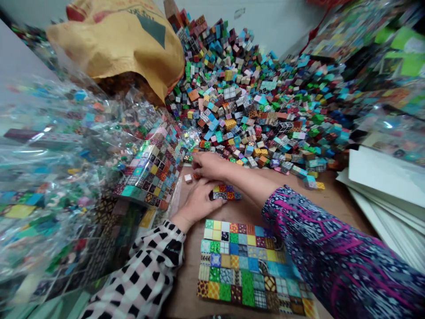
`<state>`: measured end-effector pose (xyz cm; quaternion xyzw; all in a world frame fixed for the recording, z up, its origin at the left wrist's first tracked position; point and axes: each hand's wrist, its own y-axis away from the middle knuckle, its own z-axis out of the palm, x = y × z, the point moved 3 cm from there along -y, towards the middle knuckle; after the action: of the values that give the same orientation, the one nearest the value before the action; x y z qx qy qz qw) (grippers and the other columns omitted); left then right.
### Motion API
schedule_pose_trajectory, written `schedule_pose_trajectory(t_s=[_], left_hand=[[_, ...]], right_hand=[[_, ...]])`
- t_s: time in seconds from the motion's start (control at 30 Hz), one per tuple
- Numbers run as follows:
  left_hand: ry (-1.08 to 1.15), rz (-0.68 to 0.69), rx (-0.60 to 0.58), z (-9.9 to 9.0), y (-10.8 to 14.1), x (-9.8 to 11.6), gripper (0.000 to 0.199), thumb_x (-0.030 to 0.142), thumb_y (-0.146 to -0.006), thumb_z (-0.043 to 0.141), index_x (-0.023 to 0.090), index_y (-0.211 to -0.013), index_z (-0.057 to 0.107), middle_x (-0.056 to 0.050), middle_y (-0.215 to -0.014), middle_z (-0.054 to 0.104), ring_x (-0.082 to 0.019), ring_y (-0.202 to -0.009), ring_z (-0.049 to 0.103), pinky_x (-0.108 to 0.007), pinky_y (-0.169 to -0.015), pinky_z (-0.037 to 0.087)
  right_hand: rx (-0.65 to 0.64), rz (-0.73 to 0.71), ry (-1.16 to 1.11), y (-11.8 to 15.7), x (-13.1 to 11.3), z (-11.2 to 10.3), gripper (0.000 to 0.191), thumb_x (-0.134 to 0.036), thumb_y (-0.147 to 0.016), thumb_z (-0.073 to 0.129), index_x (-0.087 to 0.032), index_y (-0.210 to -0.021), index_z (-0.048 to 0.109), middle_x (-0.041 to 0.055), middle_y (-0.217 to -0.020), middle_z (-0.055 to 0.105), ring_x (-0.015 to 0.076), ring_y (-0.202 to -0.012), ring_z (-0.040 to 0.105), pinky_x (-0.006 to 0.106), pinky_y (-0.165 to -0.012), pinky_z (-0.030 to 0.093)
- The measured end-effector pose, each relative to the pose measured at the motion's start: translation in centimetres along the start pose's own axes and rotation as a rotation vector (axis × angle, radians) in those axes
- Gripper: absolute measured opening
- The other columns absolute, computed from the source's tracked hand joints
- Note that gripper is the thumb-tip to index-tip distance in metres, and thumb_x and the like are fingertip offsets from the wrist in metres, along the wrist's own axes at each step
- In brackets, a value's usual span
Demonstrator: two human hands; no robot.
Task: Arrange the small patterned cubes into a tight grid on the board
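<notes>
My left hand lies palm down on a tan board, its fingertips against the left end of a short row of patterned cubes. My right hand reaches across above it, fingers bent over a small orange cube. Whether that hand grips the cube is hidden. A white cube sits just left of those fingers. Nearer me, a flat sheet of multicoloured square tiles rests on the board. My left sleeve is black-and-white check, and my right sleeve is blue with pink patterning.
A huge heap of small coloured cubes rises beyond the board. A yellow sack leans at its left. Clear plastic bags of tiles crowd the left side, a tilted tile sheet stands near my hands, and white sheets lie right.
</notes>
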<state>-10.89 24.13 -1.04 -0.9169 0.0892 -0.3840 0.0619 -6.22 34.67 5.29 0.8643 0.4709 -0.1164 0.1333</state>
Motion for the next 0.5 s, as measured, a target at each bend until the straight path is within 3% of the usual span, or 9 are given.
schedule_pose_trajectory(t_s=[0.17, 0.33, 0.5], left_hand=[[-0.027, -0.021, 0.001, 0.2, 0.0, 0.0, 0.05, 0.026, -0.073, 0.076, 0.021, -0.121, 0.065, -0.01, -0.122, 0.063, -0.029, -0.116, 0.055, -0.049, -0.101, 0.045], [-0.041, -0.027, -0.003, 0.1, -0.2, 0.2, 0.048, 0.028, -0.074, 0.075, 0.019, -0.119, 0.065, -0.011, -0.121, 0.065, -0.03, -0.115, 0.057, -0.05, -0.1, 0.045], [-0.018, -0.043, -0.021, 0.6, -0.1, -0.1, 0.039, 0.033, -0.077, 0.072, 0.017, -0.113, 0.067, -0.011, -0.114, 0.07, -0.03, -0.107, 0.063, -0.048, -0.095, 0.05]], right_hand=[[-0.097, -0.015, 0.022, -0.8, -0.4, 0.4, 0.017, -0.022, -0.083, 0.062, -0.017, -0.094, 0.074, 0.0071, -0.088, 0.07, 0.0166, -0.075, 0.056, 0.027, -0.063, 0.036], [-0.119, -0.044, 0.036, -0.9, -0.8, 0.6, 0.024, -0.023, -0.084, 0.061, -0.017, -0.104, 0.074, 0.0087, -0.097, 0.072, 0.0172, -0.08, 0.059, 0.026, -0.067, 0.039], [-0.094, -0.056, 0.049, -0.7, -2.6, 0.2, 0.031, -0.025, -0.08, 0.068, -0.018, -0.11, 0.072, 0.0098, -0.1, 0.072, 0.0193, -0.082, 0.062, 0.027, -0.065, 0.041]])
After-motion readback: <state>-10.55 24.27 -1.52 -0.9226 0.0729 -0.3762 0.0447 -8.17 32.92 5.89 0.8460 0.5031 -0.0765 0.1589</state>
